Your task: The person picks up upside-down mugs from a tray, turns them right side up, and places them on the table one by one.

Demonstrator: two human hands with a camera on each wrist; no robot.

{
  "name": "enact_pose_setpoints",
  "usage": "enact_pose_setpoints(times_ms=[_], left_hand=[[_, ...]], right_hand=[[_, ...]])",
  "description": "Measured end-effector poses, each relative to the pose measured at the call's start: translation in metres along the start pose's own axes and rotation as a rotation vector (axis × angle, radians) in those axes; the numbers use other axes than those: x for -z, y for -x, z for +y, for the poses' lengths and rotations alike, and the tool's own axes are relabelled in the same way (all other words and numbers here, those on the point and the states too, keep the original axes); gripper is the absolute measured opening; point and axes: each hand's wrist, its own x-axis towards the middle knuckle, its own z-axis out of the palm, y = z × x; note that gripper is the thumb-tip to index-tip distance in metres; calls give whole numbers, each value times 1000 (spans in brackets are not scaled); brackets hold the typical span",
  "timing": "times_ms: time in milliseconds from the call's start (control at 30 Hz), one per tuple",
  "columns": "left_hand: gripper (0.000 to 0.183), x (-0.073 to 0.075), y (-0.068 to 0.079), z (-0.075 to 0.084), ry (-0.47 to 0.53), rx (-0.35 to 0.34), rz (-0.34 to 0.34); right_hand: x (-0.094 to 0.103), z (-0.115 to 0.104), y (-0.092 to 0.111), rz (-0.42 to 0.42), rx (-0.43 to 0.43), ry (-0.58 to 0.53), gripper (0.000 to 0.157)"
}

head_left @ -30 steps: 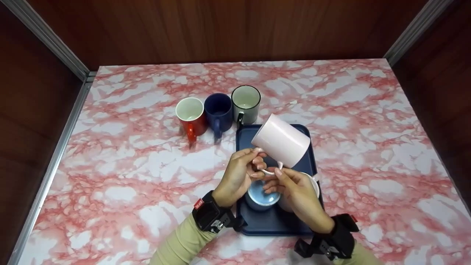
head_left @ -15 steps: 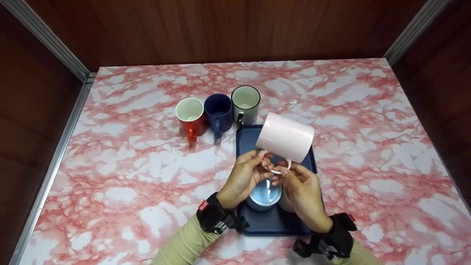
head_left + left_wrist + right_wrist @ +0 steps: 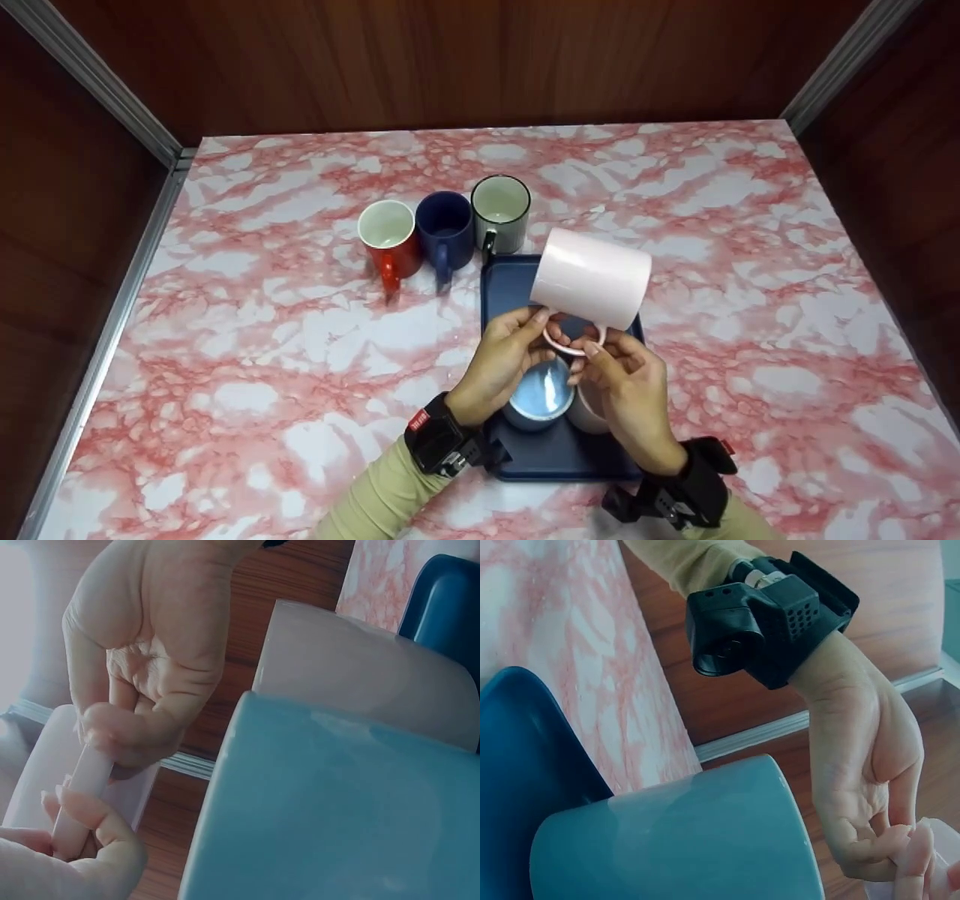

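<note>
A pale pink mug (image 3: 592, 277) is held tilted on its side above the tray, its handle (image 3: 564, 348) toward the person. My left hand (image 3: 501, 364) pinches the handle's left end between thumb and fingers. On the handle's other side, my right hand (image 3: 636, 394) pinches it too, thumb on top. The left wrist view shows fingers of both hands on the handle (image 3: 81, 802). Beneath the hands, a light blue mug (image 3: 540, 397) stands on the dark blue tray (image 3: 559, 461), and a whitish mug (image 3: 589, 412) beside it is partly hidden by the right hand.
Left of the tray's far end stand a red mug (image 3: 397, 255), a navy mug (image 3: 448, 244) and a white mug with a black rim (image 3: 504, 225), side by side. The table (image 3: 300, 390) has a red-and-white marbled top, with dark wooden panels (image 3: 480, 60) around it.
The pink mug has shifted slightly to the right and turned a little, its handle now more level. Both hands have moved right with it, keeping their pinch. The other mugs have not moved.
</note>
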Motion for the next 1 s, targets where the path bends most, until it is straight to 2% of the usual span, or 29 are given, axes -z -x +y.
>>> enact_pose_setpoints(times_ms=[133, 167, 233, 367, 400, 467, 600, 800, 1000], left_hand=[[22, 1, 0, -1, -45, -20, -19], [23, 1, -1, -1, -56, -26, -24], [25, 1, -1, -1, -81, -36, -29], [25, 1, -2, 0, -125, -42, -30], [25, 1, -2, 0, -133, -41, -33], [25, 1, -2, 1, -146, -39, -41], [25, 0, -2, 2, -192, -42, -55], [27, -1, 0, 6, -259, -28, -67], [30, 2, 1, 8, -331, -73, -110]], right_hand=[[8, 3, 0, -33, 19, -2, 18], [18, 14, -2, -57, 32, -34, 20], [25, 19, -3, -97, 60, -50, 20], [27, 16, -4, -125, 75, -14, 22], [18, 4, -2, -112, 70, 32, 23], [13, -4, -1, -98, 60, 84, 23], [10, -14, 0, -101, 80, 125, 16], [16, -21, -2, -59, 107, 228, 12], [24, -27, -4, -22, 109, 224, 16]])
